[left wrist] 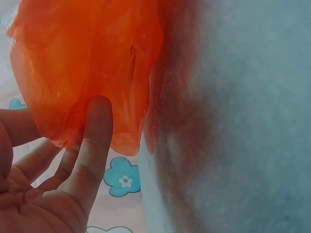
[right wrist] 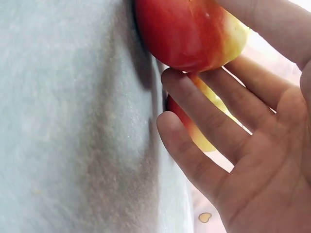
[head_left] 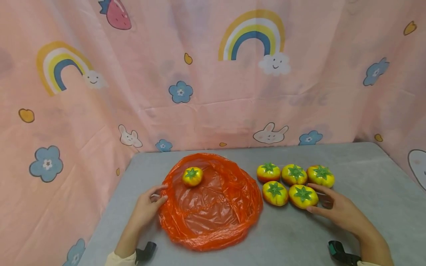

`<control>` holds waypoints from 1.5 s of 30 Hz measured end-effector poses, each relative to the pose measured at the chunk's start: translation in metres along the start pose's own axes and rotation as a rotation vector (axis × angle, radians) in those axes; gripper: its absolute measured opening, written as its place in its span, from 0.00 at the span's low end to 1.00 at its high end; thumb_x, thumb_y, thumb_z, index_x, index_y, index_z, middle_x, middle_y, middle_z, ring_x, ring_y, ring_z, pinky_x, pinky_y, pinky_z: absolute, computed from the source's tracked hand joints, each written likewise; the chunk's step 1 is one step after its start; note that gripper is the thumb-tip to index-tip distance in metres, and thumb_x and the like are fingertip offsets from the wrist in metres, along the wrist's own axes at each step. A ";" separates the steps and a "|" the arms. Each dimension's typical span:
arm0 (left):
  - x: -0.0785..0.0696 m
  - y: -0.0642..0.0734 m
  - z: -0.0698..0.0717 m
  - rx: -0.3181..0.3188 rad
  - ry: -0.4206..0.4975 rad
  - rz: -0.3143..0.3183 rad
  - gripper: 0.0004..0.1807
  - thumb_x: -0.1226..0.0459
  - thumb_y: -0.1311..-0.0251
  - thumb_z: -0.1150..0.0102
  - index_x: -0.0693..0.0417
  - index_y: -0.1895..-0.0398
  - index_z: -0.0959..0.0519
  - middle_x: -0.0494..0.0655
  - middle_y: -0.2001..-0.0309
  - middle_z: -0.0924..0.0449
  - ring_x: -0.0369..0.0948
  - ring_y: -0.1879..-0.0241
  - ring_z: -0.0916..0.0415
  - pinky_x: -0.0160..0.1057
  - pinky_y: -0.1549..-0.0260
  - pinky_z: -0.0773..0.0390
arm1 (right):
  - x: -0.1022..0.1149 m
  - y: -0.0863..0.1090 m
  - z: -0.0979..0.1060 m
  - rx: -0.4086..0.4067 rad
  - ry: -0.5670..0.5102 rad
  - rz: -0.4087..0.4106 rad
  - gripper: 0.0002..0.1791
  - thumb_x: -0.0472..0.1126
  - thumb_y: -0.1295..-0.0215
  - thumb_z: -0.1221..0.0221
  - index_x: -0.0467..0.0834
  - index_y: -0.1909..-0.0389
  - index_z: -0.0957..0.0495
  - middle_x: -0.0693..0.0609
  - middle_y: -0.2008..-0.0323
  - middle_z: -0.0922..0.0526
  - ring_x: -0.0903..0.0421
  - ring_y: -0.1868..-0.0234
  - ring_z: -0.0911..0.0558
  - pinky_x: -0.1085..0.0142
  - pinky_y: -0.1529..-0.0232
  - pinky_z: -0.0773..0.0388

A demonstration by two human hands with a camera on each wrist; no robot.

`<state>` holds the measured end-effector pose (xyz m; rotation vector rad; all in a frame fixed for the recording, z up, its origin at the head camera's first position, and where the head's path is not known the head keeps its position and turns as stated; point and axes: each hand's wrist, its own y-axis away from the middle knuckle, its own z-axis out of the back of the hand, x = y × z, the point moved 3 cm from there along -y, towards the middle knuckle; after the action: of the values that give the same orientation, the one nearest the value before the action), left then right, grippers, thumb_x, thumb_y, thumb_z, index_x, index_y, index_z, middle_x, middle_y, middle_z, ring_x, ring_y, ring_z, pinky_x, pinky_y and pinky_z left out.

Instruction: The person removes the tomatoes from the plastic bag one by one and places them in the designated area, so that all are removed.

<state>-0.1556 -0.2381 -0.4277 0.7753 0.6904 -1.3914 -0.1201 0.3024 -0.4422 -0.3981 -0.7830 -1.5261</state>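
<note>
A red plastic bag lies spread on the table with its rim in a ring. Inside, toward the far left, sits one toy tomato, yellow with a green star-shaped top. My left hand holds the bag's left rim; in the left wrist view one finger lies over the film and others are partly behind it. Right of the bag, several matching tomatoes stand in two rows. Around the nearest right tomato my right hand has thumb and fingers on either side. Red flanks show in the right wrist view.
The grey table meets a pink patterned curtain at its far edge and left side. Another tomato stands close beside the gripped one, with a row of more tomatoes just behind.
</note>
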 end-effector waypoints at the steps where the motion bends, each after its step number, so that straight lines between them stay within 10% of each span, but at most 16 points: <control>1: 0.000 0.000 0.000 0.001 0.003 0.000 0.20 0.66 0.35 0.38 0.53 0.40 0.22 0.56 0.51 0.21 0.41 0.60 0.19 0.33 0.63 0.16 | 0.000 0.000 0.000 0.002 -0.001 -0.003 0.52 0.65 0.43 0.34 0.40 0.25 0.42 0.25 0.30 0.40 0.27 0.36 0.31 0.36 0.41 0.30; 21: 0.002 0.000 0.001 -0.003 0.006 0.013 0.20 0.66 0.36 0.37 0.53 0.40 0.22 0.56 0.52 0.21 0.42 0.61 0.19 0.36 0.63 0.15 | 0.013 0.002 0.004 -0.024 0.060 0.049 0.52 0.65 0.41 0.36 0.41 0.24 0.43 0.29 0.29 0.38 0.28 0.37 0.30 0.38 0.46 0.25; 32: 0.001 -0.002 0.000 0.007 0.021 0.054 0.22 0.64 0.38 0.35 0.52 0.40 0.22 0.55 0.52 0.21 0.41 0.63 0.19 0.36 0.64 0.15 | 0.086 0.004 0.014 -0.067 0.139 0.178 0.47 0.66 0.39 0.38 0.47 0.25 0.40 0.32 0.29 0.36 0.27 0.33 0.35 0.26 0.44 0.37; 45: -0.002 -0.001 0.000 0.007 0.015 0.057 0.24 0.68 0.40 0.33 0.52 0.39 0.23 0.55 0.50 0.21 0.40 0.64 0.21 0.34 0.68 0.18 | 0.193 -0.036 -0.043 0.123 -0.015 0.469 0.40 0.64 0.41 0.35 0.55 0.29 0.32 0.49 0.30 0.29 0.43 0.29 0.31 0.39 0.35 0.31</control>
<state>-0.1563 -0.2366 -0.4265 0.8054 0.6704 -1.3385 -0.1711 0.1298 -0.3518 -0.4645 -0.7294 -1.0336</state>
